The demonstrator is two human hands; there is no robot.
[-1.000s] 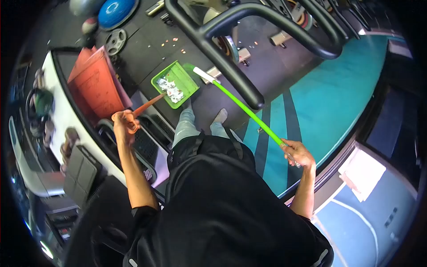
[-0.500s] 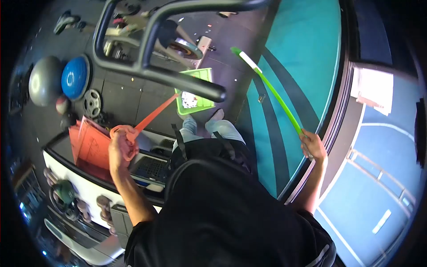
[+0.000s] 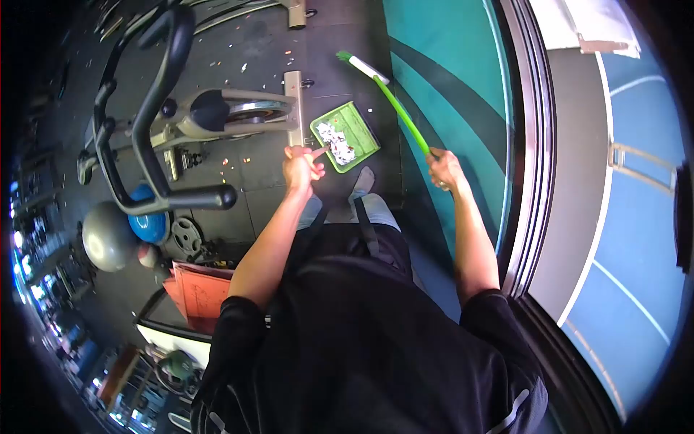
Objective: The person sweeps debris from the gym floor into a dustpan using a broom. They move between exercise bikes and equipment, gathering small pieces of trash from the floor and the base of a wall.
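My right hand is closed around the bright green handle of a broom. Its white head with green bristles points to the upper left, over the dark floor by the turquoise strip. My left hand is closed at the back of a green dustpan, apparently on its handle, which the fingers mostly hide. White scraps of litter lie inside the dustpan, in front of my feet. The broom head is up beyond the dustpan, apart from it.
An exercise bike stands just left of the dustpan, its black handlebars reaching toward me. Small scraps dot the dark floor around it. A grey ball, a blue balance ball, a weight plate and red panels are at left.
My left hand has moved right and forward, close to the dustpan, which is now turned with more litter showing. My right hand and the broom have shifted left in view. The view has swung.
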